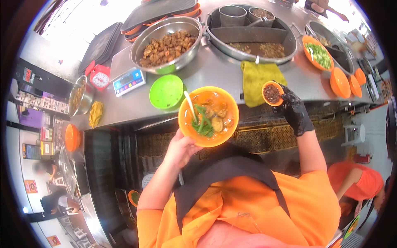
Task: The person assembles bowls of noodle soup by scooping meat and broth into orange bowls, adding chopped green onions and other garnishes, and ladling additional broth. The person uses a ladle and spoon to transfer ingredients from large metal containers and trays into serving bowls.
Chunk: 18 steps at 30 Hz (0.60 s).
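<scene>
Fingers [189, 141] of the bare left hand [181, 149] grasp the bowl [216, 141], thumb at its lower-left rim; the black-gloved right hand [297, 115] grips a small orange cup [271, 104] of dark sauce [272, 94]. Round and orange, the bowl is held up beside the desk's [221, 76] near edge, containing reddish broth [206, 98], green leaves [203, 125] and a white spoon [190, 106].

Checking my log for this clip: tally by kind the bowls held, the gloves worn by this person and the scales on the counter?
Held bowls: 2 (large bowl, small bowl)
Gloves: 1 (black glove)
Scales: 2 (dial scale, digital scale)
Total: 5
</scene>
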Each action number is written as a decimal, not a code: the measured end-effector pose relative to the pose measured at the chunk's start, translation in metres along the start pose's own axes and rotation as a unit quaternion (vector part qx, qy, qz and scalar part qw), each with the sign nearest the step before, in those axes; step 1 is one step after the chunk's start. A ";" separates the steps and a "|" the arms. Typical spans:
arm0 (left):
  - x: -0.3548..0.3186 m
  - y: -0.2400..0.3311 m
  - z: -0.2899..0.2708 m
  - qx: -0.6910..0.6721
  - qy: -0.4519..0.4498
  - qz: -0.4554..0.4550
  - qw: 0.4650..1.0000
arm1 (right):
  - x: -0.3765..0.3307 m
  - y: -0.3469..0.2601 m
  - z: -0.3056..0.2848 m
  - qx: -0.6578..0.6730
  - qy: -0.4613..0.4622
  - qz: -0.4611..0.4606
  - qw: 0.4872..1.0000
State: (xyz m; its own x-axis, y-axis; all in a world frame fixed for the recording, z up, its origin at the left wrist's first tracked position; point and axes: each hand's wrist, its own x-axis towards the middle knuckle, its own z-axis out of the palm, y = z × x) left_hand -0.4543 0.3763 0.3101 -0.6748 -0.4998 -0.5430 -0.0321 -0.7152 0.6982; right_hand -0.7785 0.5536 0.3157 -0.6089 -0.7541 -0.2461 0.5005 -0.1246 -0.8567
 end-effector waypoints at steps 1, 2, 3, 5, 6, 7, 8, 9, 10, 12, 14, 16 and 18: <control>0.018 0.007 0.016 -0.005 0.002 -0.003 1.000 | 0.013 -0.014 -0.008 -0.018 -0.009 0.002 1.000; 0.033 0.011 0.029 -0.008 0.009 -0.009 1.000 | 0.025 -0.025 -0.022 -0.032 -0.019 0.008 0.999; 0.048 0.015 0.040 -0.020 0.019 -0.009 1.000 | 0.039 -0.034 -0.028 -0.047 -0.029 0.014 0.998; 0.075 0.020 0.052 -0.013 0.024 -0.006 1.000 | 0.056 -0.049 -0.026 -0.054 -0.046 0.018 0.997; 0.087 0.020 0.056 -0.011 0.026 -0.002 1.000 | 0.063 -0.056 -0.026 -0.058 -0.056 0.019 0.997; 0.100 0.022 0.060 -0.005 0.021 -0.003 1.000 | 0.069 -0.062 -0.024 -0.049 -0.038 0.026 0.998; 0.111 0.023 0.064 -0.011 0.026 -0.002 1.000 | 0.076 -0.065 -0.024 -0.054 -0.037 0.027 0.997; 0.121 0.024 0.070 -0.016 0.031 0.000 0.999 | 0.081 -0.068 -0.023 -0.059 -0.037 0.029 0.997; 0.129 0.026 0.072 -0.020 0.036 0.007 0.999 | 0.087 -0.071 -0.020 -0.063 -0.041 0.026 0.997; 0.139 0.028 0.071 -0.048 0.023 0.023 0.998 | 0.094 -0.071 -0.009 -0.215 -0.032 -0.022 0.976; 0.143 0.036 0.079 -0.070 0.020 0.054 0.996 | 0.098 -0.071 -0.003 -0.401 -0.044 -0.098 0.910; 0.149 0.039 0.070 -0.056 0.026 0.014 0.998 | 0.103 -0.067 0.001 -0.400 -0.043 -0.088 0.911; 0.139 0.053 0.050 -0.040 -0.062 -0.067 0.995 | 0.111 -0.057 -0.001 -0.240 -0.011 -0.019 0.971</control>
State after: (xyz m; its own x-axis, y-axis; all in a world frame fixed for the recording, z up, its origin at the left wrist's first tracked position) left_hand -0.5867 0.2932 0.2949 -0.7542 -0.3363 -0.5640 -0.0732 -0.8105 0.5812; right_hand -0.8753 0.4781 0.3372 -0.6047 -0.7696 -0.2048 0.1311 0.1575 -0.9788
